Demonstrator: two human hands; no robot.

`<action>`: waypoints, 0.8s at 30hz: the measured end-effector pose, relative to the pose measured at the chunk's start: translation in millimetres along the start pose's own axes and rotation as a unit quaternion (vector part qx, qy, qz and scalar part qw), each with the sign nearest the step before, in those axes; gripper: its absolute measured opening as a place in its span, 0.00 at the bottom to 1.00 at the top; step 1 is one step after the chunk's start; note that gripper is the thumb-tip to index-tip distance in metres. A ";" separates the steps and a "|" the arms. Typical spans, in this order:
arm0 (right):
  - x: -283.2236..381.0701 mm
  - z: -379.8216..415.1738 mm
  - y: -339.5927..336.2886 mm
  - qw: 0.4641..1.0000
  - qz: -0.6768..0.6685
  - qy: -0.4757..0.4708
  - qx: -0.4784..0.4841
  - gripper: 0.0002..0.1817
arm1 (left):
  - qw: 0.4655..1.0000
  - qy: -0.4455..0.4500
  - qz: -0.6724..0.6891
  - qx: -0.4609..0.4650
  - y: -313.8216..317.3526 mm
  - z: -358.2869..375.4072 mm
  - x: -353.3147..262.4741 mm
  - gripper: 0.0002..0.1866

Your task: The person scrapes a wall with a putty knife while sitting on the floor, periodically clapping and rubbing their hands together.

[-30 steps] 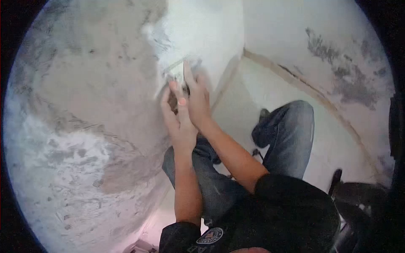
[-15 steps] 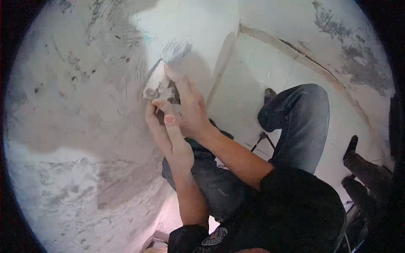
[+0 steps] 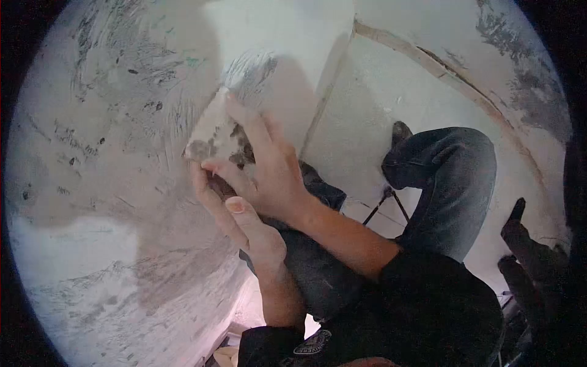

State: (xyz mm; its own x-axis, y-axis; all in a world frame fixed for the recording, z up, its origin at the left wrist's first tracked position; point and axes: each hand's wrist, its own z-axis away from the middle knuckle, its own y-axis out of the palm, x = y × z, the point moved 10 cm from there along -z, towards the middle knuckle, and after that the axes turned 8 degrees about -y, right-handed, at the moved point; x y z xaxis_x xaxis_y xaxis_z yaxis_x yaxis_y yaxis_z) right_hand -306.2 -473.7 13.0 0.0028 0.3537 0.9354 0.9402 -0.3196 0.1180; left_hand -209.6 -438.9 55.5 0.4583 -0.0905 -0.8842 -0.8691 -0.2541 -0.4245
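Both hands are at a flat, plaster-smeared scraper (image 3: 214, 134), whitish with dark grey patches, its straight edge against or very close to the wall. My right hand (image 3: 275, 168) grips it from the right, index finger along the upper corner and thumb at the lower end. Below it, my left hand (image 3: 260, 229) curls its fingers around the scraper's lower end, thumb raised alongside. A handle, if there is one, is hidden by the hands. Grey streaks (image 3: 251, 73) mark the plastered wall (image 3: 122, 177) just above the scraper's tip.
A floor strip (image 3: 318, 116) runs up to a corner at the top. My bent leg (image 3: 452, 177) in jeans is on the right, with a thin black stand (image 3: 386, 196) near it. Dark trouser legs (image 3: 532, 251), apparently another person's, show at the far right.
Both hands and the scraper have shifted left and slightly down along the wall. More of the scraper's face shows. The view has also shifted a little.
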 end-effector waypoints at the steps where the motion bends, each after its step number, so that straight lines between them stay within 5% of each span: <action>1: -5.7 -4.4 -0.7 1.000 -0.001 0.003 -0.002 0.40 | 1.000 0.005 0.004 0.014 3.3 -1.4 -0.7 0.49; 6: -7.7 -2.5 -0.8 0.999 0.000 -0.021 -0.034 0.38 | 1.000 -0.001 -0.030 0.004 -1.6 1.0 5.2 0.50; 8: -10.6 -5.3 1.7 0.999 0.013 -0.020 -0.022 0.37 | 0.997 0.018 0.006 0.078 10.6 -3.2 1.9 0.50; 12: 0.1 -4.1 1.1 0.999 -0.008 -0.033 -0.041 0.41 | 0.999 0.004 -0.049 0.007 1.2 5.5 0.1 0.49; 24: 6.2 -2.8 -3.4 0.998 0.035 -0.053 -0.022 0.42 | 0.999 0.020 -0.040 0.014 -0.3 8.6 4.9 0.45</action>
State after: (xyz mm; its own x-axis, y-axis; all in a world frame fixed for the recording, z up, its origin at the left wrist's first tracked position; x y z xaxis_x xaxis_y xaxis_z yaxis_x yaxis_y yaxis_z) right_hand -310.4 -472.9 19.4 0.1057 0.4191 0.9018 0.9203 -0.3846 0.0709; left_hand -208.7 -431.0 49.6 0.5323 -0.1099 -0.8394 -0.8345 -0.2347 -0.4985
